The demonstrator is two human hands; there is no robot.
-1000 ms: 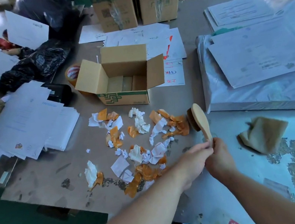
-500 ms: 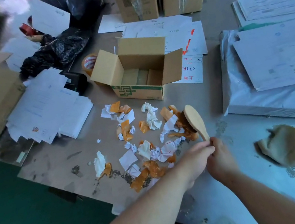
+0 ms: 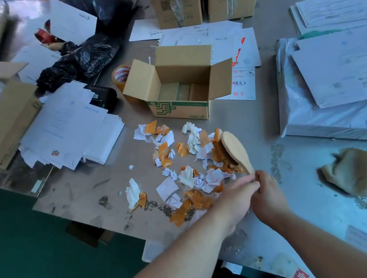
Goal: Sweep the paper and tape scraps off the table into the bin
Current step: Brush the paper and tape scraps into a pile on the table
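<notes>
While left hand [image 3: 234, 194] and right hand [image 3: 268, 196] clasp one brush [image 3: 236, 148] (wooden), it has pushed into scraps [image 3: 167, 187] beyond the fingers [image 3: 249, 180].

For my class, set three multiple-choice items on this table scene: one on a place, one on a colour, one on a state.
1. Where does the open cardboard box stand?
A. On a shelf.
B. On the table, beyond the scraps.
C. On a chair.

2. What colours are the scraps?
A. Blue and green.
B. All black.
C. White and orange-brown.

3. What is the state of the brush?
A. Held by its handle, bristles against the scraps.
B. Lying alone inside the box.
C. Hanging from a wall hook.

Answers:
1 B: the box sits on the tabletop on the far side of the heap.
2 C: crumpled white paper lies mixed with orange-brown tape.
3 A: the right hand holds the handle while the bristles touch the heap.
</notes>
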